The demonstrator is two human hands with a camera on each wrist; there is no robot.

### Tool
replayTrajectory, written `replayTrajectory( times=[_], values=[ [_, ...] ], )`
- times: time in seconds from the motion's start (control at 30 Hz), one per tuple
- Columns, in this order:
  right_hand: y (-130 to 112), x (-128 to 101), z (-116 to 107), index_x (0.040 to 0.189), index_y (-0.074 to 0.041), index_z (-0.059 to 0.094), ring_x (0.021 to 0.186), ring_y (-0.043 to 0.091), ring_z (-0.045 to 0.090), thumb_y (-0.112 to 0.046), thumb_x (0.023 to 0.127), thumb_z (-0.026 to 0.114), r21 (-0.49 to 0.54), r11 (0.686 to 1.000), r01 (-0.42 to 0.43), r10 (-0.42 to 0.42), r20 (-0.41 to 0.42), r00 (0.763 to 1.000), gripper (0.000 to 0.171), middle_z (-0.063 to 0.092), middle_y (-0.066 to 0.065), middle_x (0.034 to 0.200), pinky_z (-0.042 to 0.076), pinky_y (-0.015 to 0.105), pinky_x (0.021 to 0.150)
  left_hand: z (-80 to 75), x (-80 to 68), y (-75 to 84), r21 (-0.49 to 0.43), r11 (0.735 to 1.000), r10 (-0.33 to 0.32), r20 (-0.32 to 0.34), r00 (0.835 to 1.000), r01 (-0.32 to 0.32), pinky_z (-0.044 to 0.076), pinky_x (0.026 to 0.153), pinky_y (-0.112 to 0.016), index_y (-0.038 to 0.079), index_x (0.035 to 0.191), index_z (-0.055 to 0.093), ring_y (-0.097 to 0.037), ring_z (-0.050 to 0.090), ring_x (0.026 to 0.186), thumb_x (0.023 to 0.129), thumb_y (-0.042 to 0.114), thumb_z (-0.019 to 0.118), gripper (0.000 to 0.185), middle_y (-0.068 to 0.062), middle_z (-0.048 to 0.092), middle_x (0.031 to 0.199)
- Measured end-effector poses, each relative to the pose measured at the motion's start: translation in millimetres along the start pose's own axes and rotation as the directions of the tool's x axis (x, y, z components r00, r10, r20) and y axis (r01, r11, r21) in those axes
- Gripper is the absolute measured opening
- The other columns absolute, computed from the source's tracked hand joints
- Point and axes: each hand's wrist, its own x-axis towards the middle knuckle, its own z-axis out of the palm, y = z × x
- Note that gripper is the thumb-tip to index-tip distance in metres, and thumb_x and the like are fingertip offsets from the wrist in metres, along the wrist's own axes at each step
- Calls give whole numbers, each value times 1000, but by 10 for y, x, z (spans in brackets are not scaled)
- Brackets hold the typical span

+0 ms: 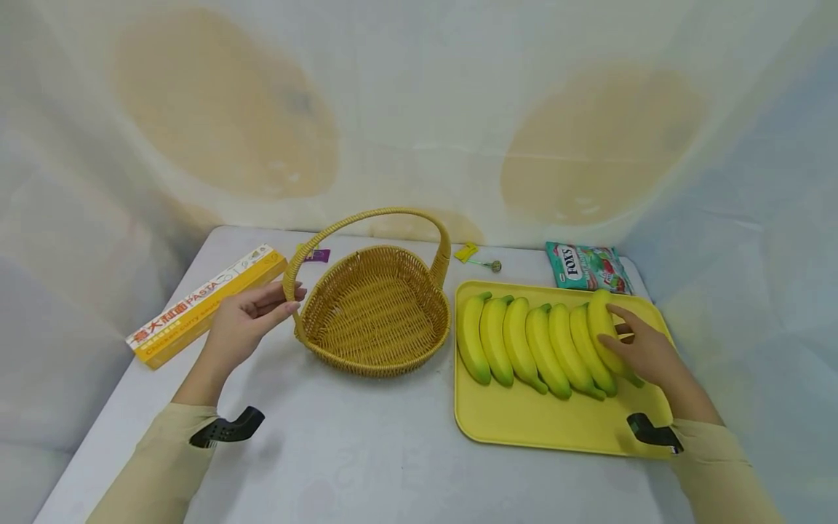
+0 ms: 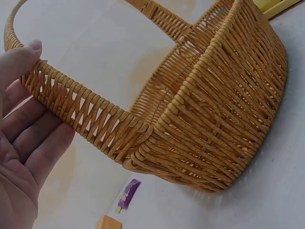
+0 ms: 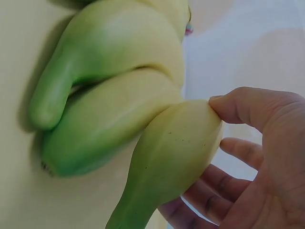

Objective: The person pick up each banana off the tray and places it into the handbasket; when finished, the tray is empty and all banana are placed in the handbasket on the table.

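Observation:
A wicker basket (image 1: 376, 313) with a tall arched handle stands left of the middle of the table. My left hand (image 1: 252, 316) holds the left side of that handle, thumb on one face and fingers behind it, as the left wrist view also shows. On the right, several bananas (image 1: 524, 338) lie side by side on a yellow tray (image 1: 524, 422). My right hand (image 1: 644, 349) pinches the rightmost banana (image 3: 174, 152) between thumb and fingers. It is tilted and overlaps its neighbour; its green end points toward the tray's near side.
A pasta box (image 1: 206, 306) lies slanted at the left. Behind the basket is a small purple packet (image 1: 317, 255). A lollipop (image 1: 495, 266) and a yellow wrapper (image 1: 466, 252) lie between basket and tray. A green candy bag (image 1: 589, 268) sits behind the tray. Cloth walls enclose the table.

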Motion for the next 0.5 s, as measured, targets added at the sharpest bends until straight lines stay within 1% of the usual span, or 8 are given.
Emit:
replayTrajectory(
  times=[0.13, 0.23, 0.33, 0.5],
  values=[
    [-147, -11, 8, 160, -2, 24, 112, 51, 59, -44, 105, 54, 11, 999, 50, -50, -4, 999, 75, 52, 37, 133, 57, 56, 81, 8, 5, 1, -5, 1000, 14, -5, 1000, -14, 52, 91, -16, 5, 133, 67, -5, 68, 109, 97, 27, 72, 42, -8, 72, 123],
    [-284, -23, 25, 160, -4, 26, 112, 49, 60, -42, 105, 55, 20, 995, 93, -93, 1, 996, 73, 53, 35, 133, 57, 56, 83, 9, 9, -3, -11, 999, 33, -1, 999, -33, 52, 92, -16, 3, 133, 66, -5, 68, 110, 98, 25, 71, 42, -8, 72, 124],
    [-438, -43, 46, 160, -7, 28, 113, 45, 59, -41, 105, 57, 33, 991, 133, -134, 23, 991, 71, 54, 32, 134, 56, 56, 85, 10, 13, -13, -16, 999, 45, -1, 999, -45, 52, 92, -16, 1, 133, 66, -5, 68, 110, 98, 23, 70, 41, -8, 72, 124],
    [-703, -74, 76, 160, -11, 31, 114, 39, 59, -39, 104, 60, 53, 981, 189, -192, 68, 979, 69, 56, 27, 134, 54, 56, 88, 16, 3, -14, -12, 999, 32, -9, 999, -32, 52, 92, -16, 4, 133, 66, -4, 68, 110, 98, 26, 71, 41, -6, 72, 123]
  ],
)
